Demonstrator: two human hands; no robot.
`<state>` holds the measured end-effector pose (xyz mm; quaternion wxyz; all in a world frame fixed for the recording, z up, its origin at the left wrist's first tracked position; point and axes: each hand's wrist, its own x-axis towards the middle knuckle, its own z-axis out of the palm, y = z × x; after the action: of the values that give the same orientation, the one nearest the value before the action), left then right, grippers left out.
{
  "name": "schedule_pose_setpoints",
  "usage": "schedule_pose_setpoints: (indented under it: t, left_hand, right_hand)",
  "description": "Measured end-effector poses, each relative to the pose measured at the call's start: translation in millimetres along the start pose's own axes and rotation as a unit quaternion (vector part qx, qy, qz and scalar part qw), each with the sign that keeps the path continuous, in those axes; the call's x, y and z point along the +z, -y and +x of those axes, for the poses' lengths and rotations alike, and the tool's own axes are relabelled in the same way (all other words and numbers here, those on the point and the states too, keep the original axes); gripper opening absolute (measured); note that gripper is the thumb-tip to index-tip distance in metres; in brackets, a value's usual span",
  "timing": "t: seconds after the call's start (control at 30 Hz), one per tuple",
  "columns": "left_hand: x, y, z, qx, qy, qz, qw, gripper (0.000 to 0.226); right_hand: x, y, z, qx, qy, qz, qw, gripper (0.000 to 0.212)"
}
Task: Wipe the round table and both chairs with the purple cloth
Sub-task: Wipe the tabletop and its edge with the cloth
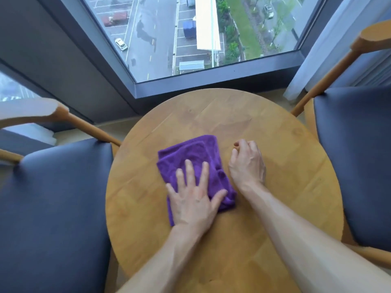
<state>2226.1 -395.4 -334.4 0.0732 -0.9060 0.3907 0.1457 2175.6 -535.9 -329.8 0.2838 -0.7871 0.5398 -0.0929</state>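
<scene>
A folded purple cloth [193, 154] lies near the middle of the round wooden table [275, 187]. My left hand [193, 199] lies flat on the cloth's near half, fingers spread, pressing it onto the tabletop. My right hand [246, 163] rests on the bare wood just right of the cloth, fingers curled into a loose fist with nothing in it. A chair with a dark blue seat [55, 208] stands at the left of the table. A second chair with a dark blue seat [357, 157] stands at the right.
Both chairs have light wooden backrests, the left backrest [33, 112] and the right backrest [374, 37]. A large window [190, 34] with a dark frame runs behind the table. A white curtain [317, 60] hangs at the far right.
</scene>
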Motion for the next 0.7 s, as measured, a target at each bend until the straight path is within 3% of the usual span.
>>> schedule_pose_setpoints:
  t: [0.17,0.3,0.37,0.53,0.7]
  left_hand:
    - [20,11,-39,0.202,-0.04,0.017,0.978,0.071]
    - [23,70,-16,0.272,-0.076,0.032,0.959,0.063]
    - [16,106,3,0.242,-0.081,0.042,0.966,0.064]
    - [1,180,52,0.077,-0.091,0.019,0.993,0.066]
    - [2,157,73,-0.028,-0.091,-0.085,0.992,0.064]
  right_hand:
    - [16,27,-9,0.028,-0.003,-0.028,0.999,0.027]
    - [25,38,-16,0.027,0.003,-0.088,0.996,0.027]
    - [27,43,-20,0.029,0.003,-0.097,0.995,0.028]
    - [32,46,-28,0.014,0.012,-0.117,0.993,0.028]
    - [24,36,-25,0.004,0.029,-0.063,0.998,0.03]
